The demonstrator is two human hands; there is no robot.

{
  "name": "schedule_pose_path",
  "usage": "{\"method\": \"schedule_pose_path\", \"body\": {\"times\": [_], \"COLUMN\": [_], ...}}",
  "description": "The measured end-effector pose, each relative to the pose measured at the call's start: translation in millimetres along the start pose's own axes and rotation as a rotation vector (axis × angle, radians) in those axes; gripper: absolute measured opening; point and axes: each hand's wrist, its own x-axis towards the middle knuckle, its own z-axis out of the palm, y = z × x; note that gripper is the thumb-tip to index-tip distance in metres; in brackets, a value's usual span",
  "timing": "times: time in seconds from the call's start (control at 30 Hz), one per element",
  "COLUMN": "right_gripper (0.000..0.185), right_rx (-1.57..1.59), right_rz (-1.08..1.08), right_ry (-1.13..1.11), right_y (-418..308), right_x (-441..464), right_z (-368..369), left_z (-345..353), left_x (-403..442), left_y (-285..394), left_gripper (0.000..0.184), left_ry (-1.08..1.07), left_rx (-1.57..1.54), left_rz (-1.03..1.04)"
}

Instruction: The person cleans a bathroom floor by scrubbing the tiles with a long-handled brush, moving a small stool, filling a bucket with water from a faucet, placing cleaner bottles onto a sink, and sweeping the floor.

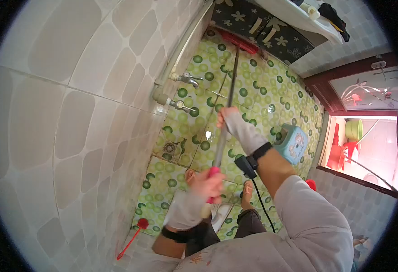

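A long-handled tool [232,86] with a red head [239,41] reaches across the green-dotted floor to the dark floral cabinet, its head on the floor at the cabinet's foot. My left hand [206,185], somewhat blurred, is closed around the pink grip near the handle's lower end. Further up the shaft, my right hand [227,117] is wrapped round the metal pole. Pale coverings show on both hands, with dark straps on the wrists.
Two taps [187,79] stick out from the left wall above a floor drain [169,148]. A blue stool [293,144] stands at the right. A red brush [135,235] lies at lower left. The floral cabinet [271,34] is ahead; a doorway [362,149] opens at right.
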Motion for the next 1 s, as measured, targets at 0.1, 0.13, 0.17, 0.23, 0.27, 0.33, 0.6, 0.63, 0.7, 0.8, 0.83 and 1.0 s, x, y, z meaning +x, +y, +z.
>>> {"method": "schedule_pose_path", "body": {"times": [0.1, 0.13, 0.17, 0.23, 0.27, 0.33, 0.6, 0.63, 0.7, 0.8, 0.83, 1.0], "right_gripper": [0.010, 0.011, 0.011, 0.014, 0.014, 0.014, 0.012, 0.013, 0.016, 0.016, 0.017, 0.024], "right_rx": [-0.125, -0.011, 0.005, 0.009, 0.006, -0.121, -0.078, -0.080, -0.106, -0.540, -0.659, -0.821], "right_rz": [0.121, 0.137, 0.135, 0.152, 0.146, 0.047, 0.141, 0.178, 0.254, -0.281, -0.447, -0.599], "right_ry": [-0.046, -0.092, -0.081, 0.098, 0.098, 0.149, -0.134, -0.065, 0.048, -0.375, -0.485, -0.514], "right_y": [19.7, 37.5, 46.7, 45.1, 34.4, 10.4, 43.0, 45.8, 45.8, 29.5, 18.3, 67.8], "right_x": [-13.2, -28.1, -41.7, -60.6, -61.0, -52.5, -43.9, -64.4, -84.6, -27.1, -11.0, -34.1], "right_z": [48.0, 47.3, 41.5, 34.0, 28.7, 10.9, 1.7, 4.0, 12.4, -33.6, -39.8, -27.7], "left_z": [-38.0, -40.1, -39.8, -16.3, -7.8, -3.4, -42.1, -33.4, -1.4, 25.6, 26.7, -16.3], "left_x": [-29.0, -35.3, -42.3, -45.3, -44.8, -19.9, -39.3, -53.8, -53.3, -12.4, 1.1, -34.9], "left_y": [0.1, -18.6, -38.1, -47.6, -49.8, -34.0, -57.8, -65.9, -60.4, -23.7, -15.5, -53.5], "left_gripper": [0.015, 0.015, 0.015, 0.015, 0.016, 0.015, 0.012, 0.012, 0.012, 0.013, 0.014, 0.014], "left_ry": [0.052, 0.080, 0.115, 0.093, 0.077, 0.009, 0.137, 0.153, 0.137, 0.063, 0.021, 0.071], "left_rx": [0.048, -0.007, -0.068, 0.018, 0.087, 0.042, 0.054, 0.117, 0.139, 0.123, 0.079, 0.164], "left_rz": [-0.039, -0.094, -0.155, -0.157, -0.154, -0.135, -0.254, -0.316, -0.294, -0.230, -0.161, -0.239]}}
